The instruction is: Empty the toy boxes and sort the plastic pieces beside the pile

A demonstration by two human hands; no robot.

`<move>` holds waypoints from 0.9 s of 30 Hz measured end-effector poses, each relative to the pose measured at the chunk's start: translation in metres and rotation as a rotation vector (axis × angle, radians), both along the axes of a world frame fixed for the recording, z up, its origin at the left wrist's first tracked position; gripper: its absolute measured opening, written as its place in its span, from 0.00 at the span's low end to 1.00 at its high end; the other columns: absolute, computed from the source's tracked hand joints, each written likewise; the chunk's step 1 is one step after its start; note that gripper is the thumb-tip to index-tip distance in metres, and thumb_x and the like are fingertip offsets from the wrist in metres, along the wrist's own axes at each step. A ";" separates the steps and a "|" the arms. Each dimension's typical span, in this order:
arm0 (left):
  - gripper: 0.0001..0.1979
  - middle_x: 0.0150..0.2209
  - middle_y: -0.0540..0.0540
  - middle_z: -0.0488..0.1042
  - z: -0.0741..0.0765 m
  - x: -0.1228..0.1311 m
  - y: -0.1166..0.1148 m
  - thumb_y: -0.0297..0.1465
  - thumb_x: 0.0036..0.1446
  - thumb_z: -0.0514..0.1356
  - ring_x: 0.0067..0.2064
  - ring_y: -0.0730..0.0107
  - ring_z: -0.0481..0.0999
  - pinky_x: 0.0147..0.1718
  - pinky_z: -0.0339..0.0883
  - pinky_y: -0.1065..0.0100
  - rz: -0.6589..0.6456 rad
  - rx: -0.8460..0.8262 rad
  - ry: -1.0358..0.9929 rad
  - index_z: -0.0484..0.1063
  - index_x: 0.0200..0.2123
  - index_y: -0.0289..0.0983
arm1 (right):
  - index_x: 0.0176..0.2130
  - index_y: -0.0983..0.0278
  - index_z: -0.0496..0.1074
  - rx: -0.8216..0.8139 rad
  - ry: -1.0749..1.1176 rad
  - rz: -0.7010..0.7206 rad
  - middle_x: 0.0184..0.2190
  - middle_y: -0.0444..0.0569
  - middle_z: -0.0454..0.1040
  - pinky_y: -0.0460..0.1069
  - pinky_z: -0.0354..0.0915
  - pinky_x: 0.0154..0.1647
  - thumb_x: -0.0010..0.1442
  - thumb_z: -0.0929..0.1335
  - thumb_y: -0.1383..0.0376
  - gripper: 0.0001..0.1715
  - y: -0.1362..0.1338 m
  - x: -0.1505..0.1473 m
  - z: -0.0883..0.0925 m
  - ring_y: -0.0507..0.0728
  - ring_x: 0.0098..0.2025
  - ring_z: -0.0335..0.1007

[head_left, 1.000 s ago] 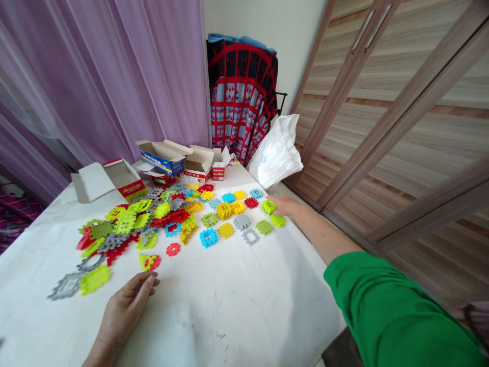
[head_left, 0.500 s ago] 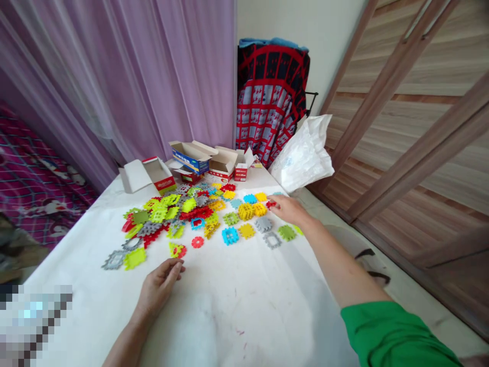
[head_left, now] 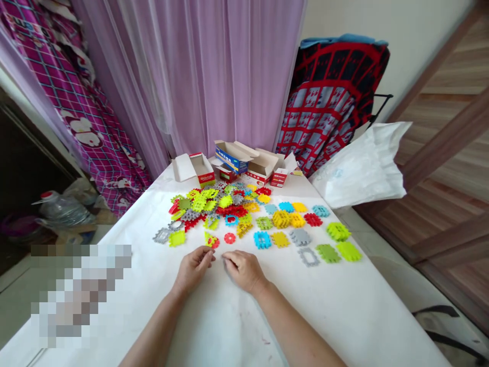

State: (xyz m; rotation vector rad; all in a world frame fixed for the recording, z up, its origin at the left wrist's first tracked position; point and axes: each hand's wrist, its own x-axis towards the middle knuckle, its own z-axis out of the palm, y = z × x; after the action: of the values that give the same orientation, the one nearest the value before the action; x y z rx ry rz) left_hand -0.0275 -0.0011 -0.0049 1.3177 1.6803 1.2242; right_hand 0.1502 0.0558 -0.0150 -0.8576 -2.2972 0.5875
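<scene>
My left hand [head_left: 194,269] rests on the white table with its fingers curled together, just below a yellow-green piece [head_left: 209,239] with red on it. Close to its right lies my right hand [head_left: 244,271], fingers curled in; whether either hand holds something small cannot be made out. A round red piece [head_left: 229,238] lies just beyond them. Behind it is a mixed heap of toothed plastic pieces [head_left: 198,203]. To the right, pieces lie apart: a blue one [head_left: 262,239], a yellow one [head_left: 280,239], a grey frame [head_left: 307,257], a red stack [head_left: 313,219] and green ones [head_left: 338,231].
Open cardboard boxes, one of them blue [head_left: 233,157], stand at the table's [head_left: 344,306] far edge. A white bag [head_left: 362,168] is at the back right. A pixelated patch covers the left side.
My right hand has come back from the red pieces at the right to beside my left hand. The view has turned left, showing more of the floor at the left.
</scene>
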 end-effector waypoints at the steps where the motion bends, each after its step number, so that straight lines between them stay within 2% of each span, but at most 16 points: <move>1: 0.18 0.26 0.48 0.77 0.000 0.000 0.000 0.47 0.54 0.57 0.26 0.71 0.73 0.28 0.68 0.69 0.017 0.006 -0.002 0.73 0.33 0.38 | 0.42 0.59 0.77 -0.026 0.032 -0.018 0.37 0.47 0.81 0.45 0.68 0.44 0.59 0.64 0.71 0.15 0.001 0.000 -0.003 0.53 0.39 0.77; 4: 0.17 0.25 0.49 0.76 -0.003 -0.001 -0.001 0.46 0.54 0.57 0.26 0.71 0.73 0.28 0.67 0.70 0.049 0.013 -0.004 0.73 0.32 0.38 | 0.42 0.59 0.77 -0.072 0.091 -0.032 0.39 0.47 0.81 0.47 0.69 0.45 0.59 0.63 0.70 0.16 0.007 0.001 -0.008 0.54 0.40 0.77; 10: 0.17 0.26 0.49 0.76 -0.007 0.003 -0.001 0.45 0.55 0.56 0.26 0.71 0.73 0.28 0.67 0.71 0.043 0.014 -0.015 0.73 0.32 0.38 | 0.41 0.60 0.77 -0.046 0.061 0.001 0.37 0.48 0.80 0.48 0.69 0.44 0.60 0.63 0.70 0.15 0.007 0.002 -0.010 0.55 0.39 0.77; 12: 0.16 0.26 0.49 0.77 -0.008 0.001 -0.002 0.45 0.56 0.56 0.26 0.71 0.73 0.28 0.67 0.71 0.046 0.018 0.035 0.73 0.33 0.38 | 0.40 0.60 0.77 -0.039 0.057 0.005 0.37 0.48 0.80 0.48 0.69 0.43 0.60 0.63 0.70 0.15 0.007 0.002 -0.010 0.55 0.39 0.77; 14: 0.14 0.27 0.49 0.78 -0.008 -0.006 -0.002 0.42 0.57 0.55 0.28 0.70 0.74 0.30 0.67 0.70 0.101 0.033 0.185 0.74 0.34 0.39 | 0.41 0.60 0.77 -0.032 0.058 0.007 0.37 0.48 0.80 0.48 0.69 0.43 0.60 0.63 0.69 0.15 0.008 0.003 -0.012 0.55 0.39 0.77; 16: 0.12 0.31 0.48 0.79 -0.006 -0.019 -0.003 0.39 0.58 0.54 0.33 0.68 0.76 0.36 0.68 0.68 0.219 0.072 0.409 0.75 0.36 0.41 | 0.40 0.60 0.77 -0.024 0.063 0.006 0.37 0.48 0.80 0.48 0.69 0.43 0.60 0.63 0.70 0.15 0.008 0.003 -0.013 0.55 0.38 0.77; 19: 0.14 0.45 0.43 0.79 -0.004 -0.043 -0.006 0.37 0.59 0.54 0.47 0.59 0.75 0.50 0.65 0.59 0.381 0.121 0.706 0.75 0.43 0.40 | 0.40 0.60 0.77 -0.014 0.068 0.005 0.37 0.48 0.80 0.47 0.70 0.42 0.60 0.63 0.70 0.14 0.009 0.004 -0.015 0.55 0.38 0.77; 21: 0.19 0.54 0.38 0.73 -0.003 -0.054 -0.008 0.39 0.58 0.56 0.56 0.51 0.70 0.55 0.60 0.51 0.460 0.040 0.842 0.72 0.50 0.38 | 0.40 0.60 0.77 -0.014 0.071 0.004 0.37 0.48 0.80 0.47 0.70 0.43 0.59 0.63 0.70 0.14 0.009 0.004 -0.016 0.54 0.38 0.77; 23: 0.23 0.58 0.36 0.70 -0.003 -0.059 -0.010 0.40 0.57 0.58 0.60 0.47 0.66 0.58 0.55 0.45 0.481 -0.072 0.921 0.70 0.53 0.37 | 0.40 0.60 0.77 -0.017 0.074 0.003 0.37 0.48 0.80 0.47 0.70 0.43 0.59 0.63 0.70 0.14 0.009 0.004 -0.017 0.54 0.38 0.77; 27: 0.17 0.55 0.40 0.73 0.000 -0.054 -0.011 0.40 0.60 0.56 0.57 0.51 0.69 0.61 0.49 0.44 0.385 -0.141 0.957 0.74 0.49 0.41 | 0.40 0.60 0.77 -0.019 0.065 -0.001 0.36 0.47 0.80 0.47 0.70 0.43 0.59 0.63 0.70 0.14 0.009 0.004 -0.016 0.54 0.38 0.76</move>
State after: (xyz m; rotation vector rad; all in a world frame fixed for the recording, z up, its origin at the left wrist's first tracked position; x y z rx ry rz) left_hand -0.0818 -0.0120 -0.0052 1.6678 2.7240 0.6330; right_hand 0.1546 0.0648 -0.0312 -0.8368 -2.2361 0.6289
